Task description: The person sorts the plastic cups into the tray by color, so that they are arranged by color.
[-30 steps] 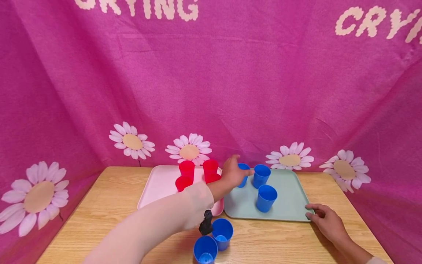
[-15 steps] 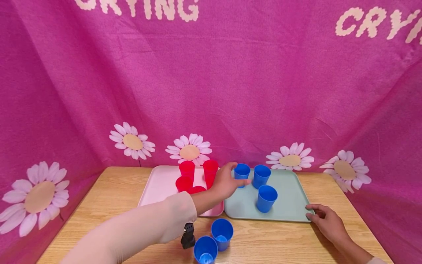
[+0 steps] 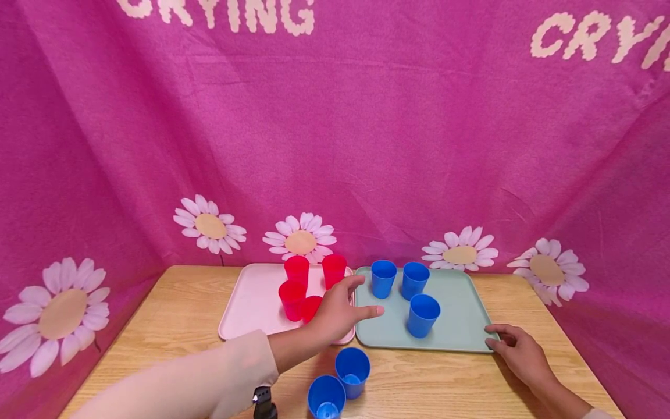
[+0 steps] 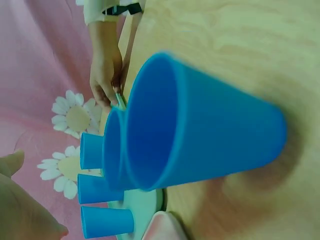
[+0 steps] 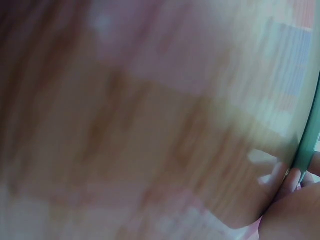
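My left hand (image 3: 337,311) hangs over the seam between two trays, thumb and fingers spread with nothing in them. Under and beside it, several red cups (image 3: 292,300) stand upright on the pink tray (image 3: 251,299); the hand partly hides the nearest red cup (image 3: 311,308). Three blue cups (image 3: 423,315) stand on the green tray (image 3: 455,326). At that tray's near right corner, my right hand (image 3: 520,352) pinches the rim; its fingers (image 5: 292,182) show at the green edge in the right wrist view. Two more blue cups (image 3: 352,372) stand on the wood before the trays.
Both trays lie side by side on a wooden table (image 3: 408,384). Behind and at the sides hangs a magenta cloth (image 3: 366,145) with printed daisies. In the left wrist view, one blue cup (image 4: 215,125) looms close to the camera.
My left hand has drawn back from the far left blue cup, moving left and nearer over the pink tray. That cup stays on the green tray. My right hand has not moved.
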`<action>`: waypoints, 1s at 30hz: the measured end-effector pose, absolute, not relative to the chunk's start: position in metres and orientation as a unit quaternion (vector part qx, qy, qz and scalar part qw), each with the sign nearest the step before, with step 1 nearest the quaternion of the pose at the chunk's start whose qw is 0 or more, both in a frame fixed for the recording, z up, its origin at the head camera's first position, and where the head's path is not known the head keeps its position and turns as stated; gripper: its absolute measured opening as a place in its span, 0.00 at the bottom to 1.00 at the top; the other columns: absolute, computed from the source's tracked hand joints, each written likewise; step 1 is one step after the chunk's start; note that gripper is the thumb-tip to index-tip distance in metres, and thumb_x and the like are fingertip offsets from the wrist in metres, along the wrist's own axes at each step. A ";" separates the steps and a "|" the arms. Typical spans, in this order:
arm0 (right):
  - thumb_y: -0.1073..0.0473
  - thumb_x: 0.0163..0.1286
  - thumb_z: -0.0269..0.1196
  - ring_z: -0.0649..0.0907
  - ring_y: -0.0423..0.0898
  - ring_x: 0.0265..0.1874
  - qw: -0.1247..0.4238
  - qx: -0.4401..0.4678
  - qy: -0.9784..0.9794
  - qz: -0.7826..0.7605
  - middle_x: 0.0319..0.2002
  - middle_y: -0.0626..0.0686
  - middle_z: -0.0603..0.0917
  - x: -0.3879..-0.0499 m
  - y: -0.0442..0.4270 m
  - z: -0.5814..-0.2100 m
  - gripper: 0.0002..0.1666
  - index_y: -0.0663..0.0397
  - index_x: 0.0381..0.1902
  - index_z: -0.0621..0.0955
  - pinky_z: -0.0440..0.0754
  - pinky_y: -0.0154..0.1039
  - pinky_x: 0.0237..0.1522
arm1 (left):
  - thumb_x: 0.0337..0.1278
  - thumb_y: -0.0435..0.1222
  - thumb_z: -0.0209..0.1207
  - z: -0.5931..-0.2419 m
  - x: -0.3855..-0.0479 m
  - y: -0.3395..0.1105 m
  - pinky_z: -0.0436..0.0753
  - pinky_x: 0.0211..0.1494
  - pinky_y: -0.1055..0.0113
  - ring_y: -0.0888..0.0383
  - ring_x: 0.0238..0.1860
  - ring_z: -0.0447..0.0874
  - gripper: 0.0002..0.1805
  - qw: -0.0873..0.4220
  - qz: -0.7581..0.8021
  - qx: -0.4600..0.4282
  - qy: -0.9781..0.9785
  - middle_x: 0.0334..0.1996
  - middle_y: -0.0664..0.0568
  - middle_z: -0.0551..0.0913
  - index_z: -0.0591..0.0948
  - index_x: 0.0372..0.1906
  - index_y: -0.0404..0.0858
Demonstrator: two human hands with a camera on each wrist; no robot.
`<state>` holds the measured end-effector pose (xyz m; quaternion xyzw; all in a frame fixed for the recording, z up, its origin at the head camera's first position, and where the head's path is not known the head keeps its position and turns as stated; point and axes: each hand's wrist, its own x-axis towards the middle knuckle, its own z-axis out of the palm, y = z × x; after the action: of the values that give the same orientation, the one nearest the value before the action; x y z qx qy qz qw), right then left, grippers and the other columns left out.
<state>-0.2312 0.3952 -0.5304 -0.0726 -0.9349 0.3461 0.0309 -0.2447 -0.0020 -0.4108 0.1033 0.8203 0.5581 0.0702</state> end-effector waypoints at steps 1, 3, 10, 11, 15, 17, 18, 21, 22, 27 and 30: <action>0.57 0.71 0.67 0.79 0.55 0.48 0.031 -0.072 -0.935 0.346 0.55 0.70 0.80 -0.231 0.396 -0.531 0.22 0.63 0.58 0.83 0.76 0.45 0.47 | 0.54 0.43 0.76 -0.411 -0.241 -0.005 0.81 0.65 0.50 0.41 0.75 0.67 0.44 0.076 0.560 0.102 0.819 0.72 0.44 0.74 0.70 0.74 0.39; 0.57 0.71 0.68 0.79 0.54 0.47 0.034 -0.070 -0.936 0.345 0.55 0.69 0.81 -0.231 0.396 -0.532 0.21 0.63 0.58 0.83 0.76 0.42 0.46 | 0.54 0.44 0.76 -0.413 -0.233 -0.011 0.83 0.63 0.50 0.42 0.75 0.67 0.44 0.089 0.562 0.098 0.816 0.72 0.46 0.73 0.70 0.74 0.41; 0.57 0.71 0.68 0.80 0.51 0.46 0.037 -0.068 -0.936 0.345 0.55 0.69 0.81 -0.231 0.398 -0.535 0.21 0.62 0.57 0.84 0.75 0.37 0.43 | 0.52 0.45 0.77 -0.424 -0.206 -0.034 0.73 0.71 0.46 0.39 0.76 0.64 0.46 0.125 0.592 0.099 0.790 0.73 0.45 0.72 0.70 0.75 0.41; 0.56 0.71 0.68 0.80 0.52 0.46 0.037 -0.069 -0.935 0.346 0.55 0.69 0.81 -0.231 0.398 -0.534 0.21 0.62 0.57 0.84 0.75 0.38 0.44 | 0.52 0.45 0.77 -0.427 -0.202 -0.037 0.72 0.72 0.44 0.38 0.76 0.63 0.45 0.129 0.595 0.099 0.787 0.73 0.45 0.72 0.70 0.75 0.40; 0.55 0.71 0.68 0.79 0.52 0.47 0.032 -0.071 -0.933 0.352 0.56 0.69 0.80 -0.231 0.398 -0.533 0.22 0.62 0.58 0.84 0.74 0.39 0.45 | 0.54 0.43 0.76 -0.438 -0.186 -0.052 0.72 0.71 0.42 0.33 0.77 0.59 0.44 0.151 0.609 0.086 0.774 0.75 0.42 0.69 0.69 0.75 0.41; 0.56 0.71 0.68 0.79 0.52 0.47 0.033 -0.071 -0.932 0.353 0.56 0.69 0.80 -0.231 0.397 -0.533 0.22 0.62 0.58 0.84 0.75 0.37 0.44 | 0.54 0.41 0.76 -0.444 -0.179 -0.059 0.70 0.72 0.41 0.31 0.77 0.57 0.44 0.162 0.623 0.074 0.762 0.76 0.40 0.66 0.69 0.75 0.41; 0.56 0.71 0.68 0.79 0.52 0.47 0.033 -0.071 -0.932 0.353 0.56 0.69 0.80 -0.231 0.397 -0.533 0.22 0.62 0.58 0.84 0.74 0.36 0.43 | 0.54 0.40 0.76 -0.447 -0.176 -0.062 0.69 0.72 0.40 0.30 0.77 0.56 0.45 0.167 0.629 0.068 0.756 0.76 0.38 0.65 0.68 0.75 0.40; 0.56 0.71 0.68 0.79 0.52 0.47 0.034 -0.070 -0.933 0.351 0.55 0.68 0.80 -0.231 0.397 -0.534 0.21 0.62 0.57 0.84 0.75 0.34 0.42 | 0.54 0.40 0.76 -0.453 -0.167 -0.071 0.68 0.72 0.40 0.29 0.77 0.56 0.46 0.176 0.631 0.062 0.753 0.76 0.36 0.64 0.67 0.76 0.38; 0.56 0.71 0.68 0.79 0.52 0.47 0.035 -0.070 -0.934 0.350 0.56 0.68 0.80 -0.231 0.397 -0.534 0.21 0.62 0.57 0.84 0.75 0.35 0.43 | 0.53 0.41 0.76 -0.455 -0.164 -0.074 0.66 0.73 0.40 0.29 0.76 0.57 0.47 0.173 0.622 0.068 0.761 0.76 0.36 0.65 0.67 0.76 0.37; 0.55 0.72 0.67 0.79 0.54 0.49 0.028 -0.072 -0.934 0.349 0.57 0.69 0.80 -0.232 0.397 -0.533 0.22 0.63 0.59 0.83 0.76 0.43 0.48 | 0.50 0.49 0.77 -0.467 -0.150 -0.082 0.69 0.71 0.41 0.27 0.75 0.60 0.51 0.179 0.604 0.084 0.772 0.74 0.36 0.68 0.66 0.77 0.37; 0.55 0.73 0.67 0.79 0.54 0.48 0.024 -0.074 -0.933 0.350 0.57 0.70 0.80 -0.232 0.397 -0.533 0.23 0.63 0.59 0.83 0.75 0.45 0.49 | 0.50 0.48 0.78 -0.474 -0.146 -0.084 0.70 0.70 0.41 0.27 0.74 0.61 0.51 0.175 0.608 0.098 0.768 0.74 0.36 0.69 0.66 0.77 0.35</action>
<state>-0.2321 0.3971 -0.5326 -0.0743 -0.9334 0.3502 0.0243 -0.1459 -0.0843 -0.4739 0.0982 0.7683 0.6078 0.1750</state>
